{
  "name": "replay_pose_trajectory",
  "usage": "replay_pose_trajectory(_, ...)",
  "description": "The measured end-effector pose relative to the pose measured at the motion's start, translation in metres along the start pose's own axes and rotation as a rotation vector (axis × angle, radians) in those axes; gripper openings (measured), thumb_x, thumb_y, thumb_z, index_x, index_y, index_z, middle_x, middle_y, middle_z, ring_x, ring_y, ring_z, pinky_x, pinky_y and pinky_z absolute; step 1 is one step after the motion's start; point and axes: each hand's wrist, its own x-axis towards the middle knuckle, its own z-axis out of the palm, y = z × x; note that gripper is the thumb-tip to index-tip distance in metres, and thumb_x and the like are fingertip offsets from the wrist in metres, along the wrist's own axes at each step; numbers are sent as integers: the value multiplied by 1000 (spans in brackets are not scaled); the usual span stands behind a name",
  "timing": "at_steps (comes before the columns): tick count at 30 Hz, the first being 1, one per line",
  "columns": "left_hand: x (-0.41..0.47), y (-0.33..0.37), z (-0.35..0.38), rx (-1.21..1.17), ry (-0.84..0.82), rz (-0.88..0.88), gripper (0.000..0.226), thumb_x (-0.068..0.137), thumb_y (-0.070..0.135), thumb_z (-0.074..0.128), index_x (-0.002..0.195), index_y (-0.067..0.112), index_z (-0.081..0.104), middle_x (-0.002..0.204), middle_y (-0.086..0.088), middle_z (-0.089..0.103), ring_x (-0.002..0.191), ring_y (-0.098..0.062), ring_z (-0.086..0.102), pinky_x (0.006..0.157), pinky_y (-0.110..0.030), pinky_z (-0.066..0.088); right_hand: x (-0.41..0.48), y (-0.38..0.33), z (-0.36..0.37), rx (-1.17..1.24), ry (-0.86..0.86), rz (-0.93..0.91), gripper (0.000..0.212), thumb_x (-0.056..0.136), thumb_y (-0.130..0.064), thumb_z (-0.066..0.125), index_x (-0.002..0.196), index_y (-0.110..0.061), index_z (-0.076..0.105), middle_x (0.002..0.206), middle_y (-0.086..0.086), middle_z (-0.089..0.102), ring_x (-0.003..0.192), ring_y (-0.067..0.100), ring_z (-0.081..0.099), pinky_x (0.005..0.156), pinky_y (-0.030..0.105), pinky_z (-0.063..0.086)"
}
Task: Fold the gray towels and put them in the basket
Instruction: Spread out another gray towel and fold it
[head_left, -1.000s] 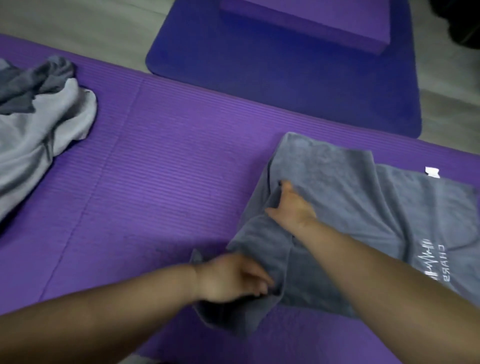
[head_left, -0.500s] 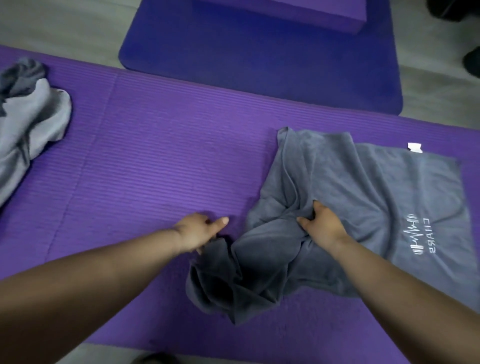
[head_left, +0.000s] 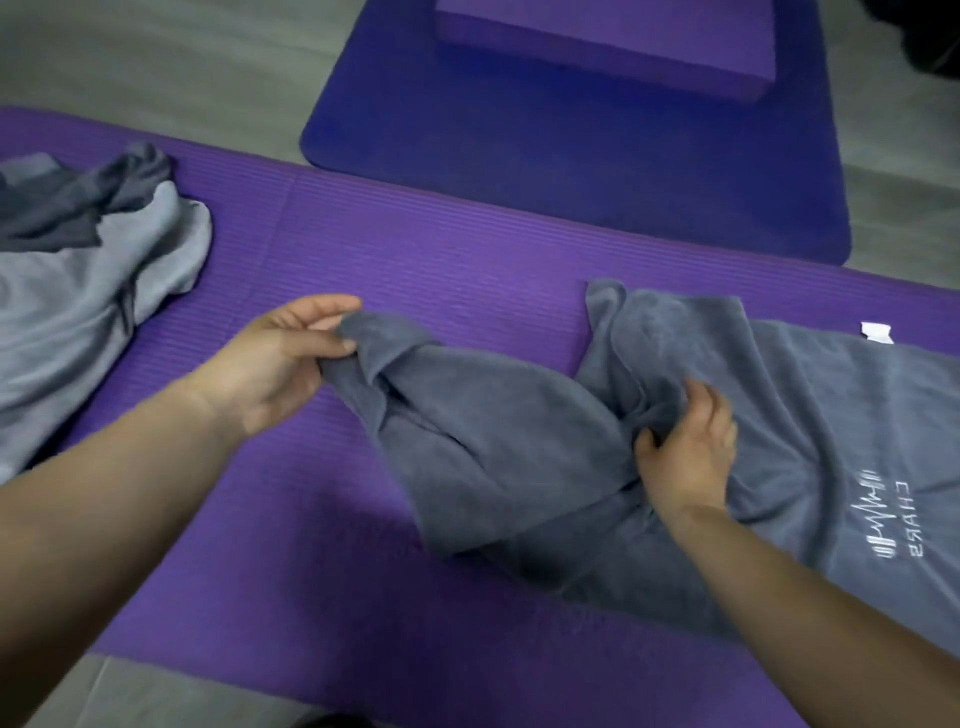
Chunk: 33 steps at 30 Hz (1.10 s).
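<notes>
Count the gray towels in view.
3: the logo towel, held by left hand and right hand; a light gray towel and a darker towel heaped far left. More may hide underneath.

L hand (head_left: 270, 369) pinches towel (head_left: 519, 467), R hand (head_left: 685, 452) grips

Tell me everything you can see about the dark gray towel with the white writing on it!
The dark gray towel looks soft and fluffy, like terry cloth. It lies on the purple mat, with a white logo on its flat right part and a small white tag on its far edge. Its left part is crumpled and lifted: the left hand pinches one edge and the right hand grips a bunch in the middle.
</notes>
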Motion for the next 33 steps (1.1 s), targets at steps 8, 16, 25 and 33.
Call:
replay_pose_trajectory(8, -50, -30, -61, 995, -320, -797, 55, 33, 42, 61, 82, 18, 62, 59, 9, 66, 55, 1, 61, 59, -14, 41, 0, -42, 23, -477, -592, -712, 39, 89, -38, 47, 122, -20, 56, 136, -2, 47, 127, 18, 41, 106, 27, 24)
replay_pose_trajectory(16, -9, -66, -15, 1280, -57, -287, 23, 92, 26, 51, 89, 9, 66, 91, -11, 63, 89, -19, 57, 78, -25, 38, -16, -37, 11, -495, -584, -576, 52, 96, -46, 26, 114, -9, 59, 123, 5, 58, 113, 20, 55, 86, 25, 41)
replay_pose_trajectory(25, -12, -88, 19, 1023, -178, -257, 27, 79, 11, 68, 62, 22, 50, 60, 7, 46, 42, 12, 44, 50, -9, 34, -21, -38, 20, -716, -533, -807, 57, 76, -42, 65, 127, -21, 51, 124, 8, 50, 114, 24, 51, 97, 30, 38)
replay_pose_trajectory(33, -29, -47, 16, 815, -135, 20, 23, 44, 42, 70, 61, 32, 59, 65, 7, 57, 59, -4, 46, 59, -19, 37, 3, -67, 18, -459, -366, -638, 32, 90, -17, 35, 113, -6, 53, 117, 15, 56, 102, 29, 61, 76, 33, 48)
